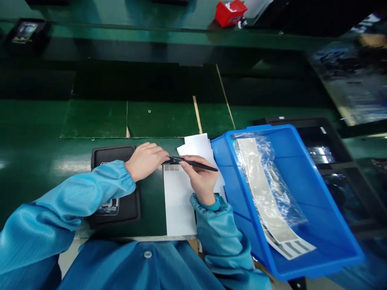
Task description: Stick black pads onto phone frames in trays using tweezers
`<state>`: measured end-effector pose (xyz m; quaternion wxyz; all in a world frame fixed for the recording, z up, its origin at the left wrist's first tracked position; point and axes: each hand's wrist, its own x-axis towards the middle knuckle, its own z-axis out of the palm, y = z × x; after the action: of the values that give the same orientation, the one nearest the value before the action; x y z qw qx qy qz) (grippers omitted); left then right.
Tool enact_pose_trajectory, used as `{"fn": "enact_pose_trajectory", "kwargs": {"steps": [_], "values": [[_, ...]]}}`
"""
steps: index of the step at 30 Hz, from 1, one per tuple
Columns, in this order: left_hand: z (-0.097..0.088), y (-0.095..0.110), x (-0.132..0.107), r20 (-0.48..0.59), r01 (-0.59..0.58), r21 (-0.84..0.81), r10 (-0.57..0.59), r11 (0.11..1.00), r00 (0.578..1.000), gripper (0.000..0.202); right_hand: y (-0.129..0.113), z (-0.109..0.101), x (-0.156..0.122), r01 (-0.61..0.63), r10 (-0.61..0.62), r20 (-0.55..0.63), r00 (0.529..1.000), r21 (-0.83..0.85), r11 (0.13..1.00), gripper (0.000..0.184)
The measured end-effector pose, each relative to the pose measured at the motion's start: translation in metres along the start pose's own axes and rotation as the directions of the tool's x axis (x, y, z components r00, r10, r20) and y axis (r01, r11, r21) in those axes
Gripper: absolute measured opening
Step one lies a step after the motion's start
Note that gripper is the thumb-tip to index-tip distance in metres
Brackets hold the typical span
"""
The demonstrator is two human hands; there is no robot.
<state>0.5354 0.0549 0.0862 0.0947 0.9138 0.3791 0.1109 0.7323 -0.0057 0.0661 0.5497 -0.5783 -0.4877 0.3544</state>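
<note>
Black tweezers (199, 164) lie in the fingers of my right hand (202, 180), their tips pointing left. My left hand (147, 160) has its fingers pressed together at those tips. Whatever it pinches there is too small or too hidden to make out. Beneath both hands is a white sheet (180, 209) with a few small greyish patches near its top edge. More white paper (198, 143) lies behind my right hand. Under my left forearm sits a black tray (130, 207) with an electronic device (109, 207) in it, partly covered by my sleeve.
A blue bin (242, 201) stands close to my right arm, with clear plastic bags (281, 189) and pale strips (263, 181) inside. At the back are a red box (230, 14) and a dark tray (27, 34) with a device. Black trays (341, 177) stand beyond the bin.
</note>
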Motion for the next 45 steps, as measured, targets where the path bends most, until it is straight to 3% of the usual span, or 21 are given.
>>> {"fn": "enact_pose_trajectory", "kwargs": {"steps": [6,29,34,37,40,43,45], "values": [[-0.002,0.002,-0.001,0.003,-0.031,0.027,0.031,0.999,1.0,0.031,0.003,0.0,0.0,0.061,-0.061,0.009,0.998,0.016,0.998,0.015],[0.0,-0.005,-0.009,-0.076,-0.043,0.015,0.044,0.999,0.996,0.026,-0.003,0.011,0.0,0.086,-0.086,-0.039,0.996,0.003,0.996,0.013],[0.003,-0.002,-0.004,-0.064,-0.009,0.029,0.011,1.0,0.998,0.024,-0.009,0.015,0.002,0.101,-0.102,-0.106,0.989,-0.02,0.995,0.014],[-0.005,-0.004,-0.005,-0.054,0.075,0.079,-0.071,0.994,0.996,0.027,-0.015,0.018,0.002,0.065,-0.069,-0.139,0.988,-0.032,0.997,0.016],[-0.029,-0.019,-0.032,-0.11,0.216,0.148,-0.201,0.965,0.973,0.046,-0.018,0.026,-0.004,-0.027,0.03,-0.121,0.992,0.027,0.999,0.019],[-0.054,-0.038,-0.09,-0.107,0.368,0.16,-0.355,0.916,0.929,0.034,-0.017,0.045,-0.018,-0.151,0.16,-0.051,0.986,0.141,0.978,0.02],[-0.062,-0.042,-0.136,-0.073,0.48,0.137,-0.474,0.867,0.878,0.023,-0.017,0.063,-0.032,-0.25,0.249,0.029,0.968,0.161,0.955,0.02]]}}
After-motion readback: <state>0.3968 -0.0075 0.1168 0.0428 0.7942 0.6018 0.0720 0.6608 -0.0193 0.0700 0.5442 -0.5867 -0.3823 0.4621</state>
